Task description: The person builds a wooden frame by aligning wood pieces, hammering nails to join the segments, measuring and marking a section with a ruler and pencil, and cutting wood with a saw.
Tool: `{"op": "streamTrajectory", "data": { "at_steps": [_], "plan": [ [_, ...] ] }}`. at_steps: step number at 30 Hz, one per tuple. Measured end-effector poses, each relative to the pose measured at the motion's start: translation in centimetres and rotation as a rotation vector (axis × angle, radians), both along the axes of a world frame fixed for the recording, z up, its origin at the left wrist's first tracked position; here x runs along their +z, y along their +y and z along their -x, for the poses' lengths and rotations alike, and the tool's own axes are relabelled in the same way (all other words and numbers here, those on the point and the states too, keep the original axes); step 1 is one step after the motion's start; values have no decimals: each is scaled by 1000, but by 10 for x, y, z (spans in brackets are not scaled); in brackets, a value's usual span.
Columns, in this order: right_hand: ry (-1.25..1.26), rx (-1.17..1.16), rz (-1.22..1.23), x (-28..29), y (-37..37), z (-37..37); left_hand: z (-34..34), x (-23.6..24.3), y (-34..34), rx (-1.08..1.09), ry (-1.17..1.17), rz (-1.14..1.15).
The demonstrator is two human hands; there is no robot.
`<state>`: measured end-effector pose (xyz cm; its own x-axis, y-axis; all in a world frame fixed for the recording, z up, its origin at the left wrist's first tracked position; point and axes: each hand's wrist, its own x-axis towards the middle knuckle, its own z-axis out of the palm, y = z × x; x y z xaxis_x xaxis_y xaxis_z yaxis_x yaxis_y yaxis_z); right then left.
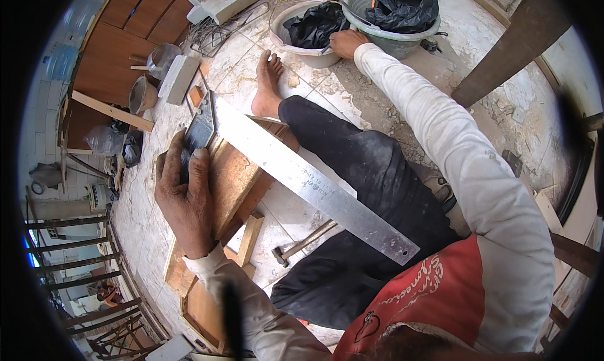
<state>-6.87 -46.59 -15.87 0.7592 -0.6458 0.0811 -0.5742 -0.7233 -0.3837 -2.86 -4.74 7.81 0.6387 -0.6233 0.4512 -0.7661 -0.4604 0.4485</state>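
My left hand [185, 194] grips the black stock of a large try square [296, 169], thumb on top. Its long metal blade slants from upper left toward my lap at lower right. Under the stock and the upper blade lies a brown wooden piece [234, 188] with a worn top edge. My right arm reaches far forward, and my right hand [348, 44] is closed at the rim of a whitish tub [301, 50]. A thin thing shows by its fingertips, too small to name. Inside the tub is a black plastic bag [319, 24].
A grey-green bucket [396, 44] with another black bag stands beside the tub. A hammer [305, 242] lies on the tiles by my leg. Pale blocks [233, 1], a wooden strip [112, 111] and a bowl [143, 95] lie to the left. A dark post [506, 46] leans at right.
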Motion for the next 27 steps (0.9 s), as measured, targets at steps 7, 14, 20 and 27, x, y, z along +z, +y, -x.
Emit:
{"op": "streamTrajectory", "data": {
  "at_steps": [7, 14, 20, 27],
  "plan": [
    [-164, -144, 58, 10, 9, 0, -4, 4, 1, 7, 5, -77],
    [-538, -168, 171, 26, 79, 80, -9, 4, 2, 70, -97, -109],
    [-1124, -152, -1561, 15, 185, 216, -9, 9, 12, 54, 60, -66],
    [-1110, 48, -1770, 1, 254, 275, -9, 8, 11, 70, 141, -60]
  ]
}}
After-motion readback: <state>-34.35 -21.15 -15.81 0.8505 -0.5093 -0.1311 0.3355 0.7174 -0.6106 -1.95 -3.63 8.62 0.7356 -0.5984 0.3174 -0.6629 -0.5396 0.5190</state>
